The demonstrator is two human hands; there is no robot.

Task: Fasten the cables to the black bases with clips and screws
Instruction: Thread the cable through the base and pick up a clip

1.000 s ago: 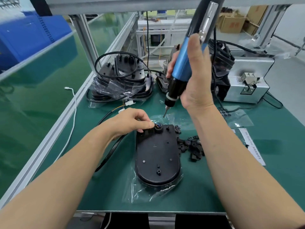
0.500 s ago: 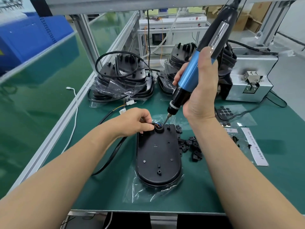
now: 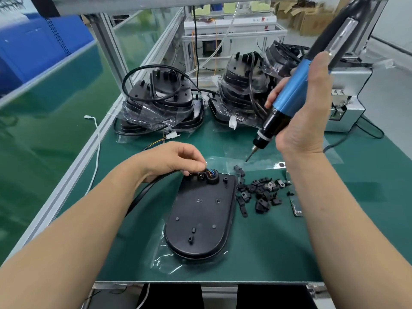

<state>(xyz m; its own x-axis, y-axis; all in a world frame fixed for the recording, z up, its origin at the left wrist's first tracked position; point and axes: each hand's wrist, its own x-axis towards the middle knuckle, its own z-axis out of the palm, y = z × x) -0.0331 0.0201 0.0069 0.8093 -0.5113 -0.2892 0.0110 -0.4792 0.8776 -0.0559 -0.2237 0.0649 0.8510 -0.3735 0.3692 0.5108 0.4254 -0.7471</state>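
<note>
A black oval base (image 3: 200, 221) lies on a clear plastic bag on the green mat. A black cable (image 3: 145, 192) comes in from the left and ends at the base's far edge, where thin blue and orange wires show. My left hand (image 3: 174, 161) pinches the cable end there. My right hand (image 3: 305, 112) grips a blue and black electric screwdriver (image 3: 289, 97), tilted, its tip hanging above the mat just beyond the base. A pile of small black clips (image 3: 260, 192) lies right of the base.
Two stacks of bagged black bases with cables (image 3: 162, 108) (image 3: 245, 94) stand at the back. A silver metal box (image 3: 347, 103) sits at the back right. A white cable (image 3: 95, 152) runs along the aluminium rail on the left. The table's front edge is near.
The screwdriver tip has lifted away from the base's far edge and moved right. My left hand still holds the cable end at the base.
</note>
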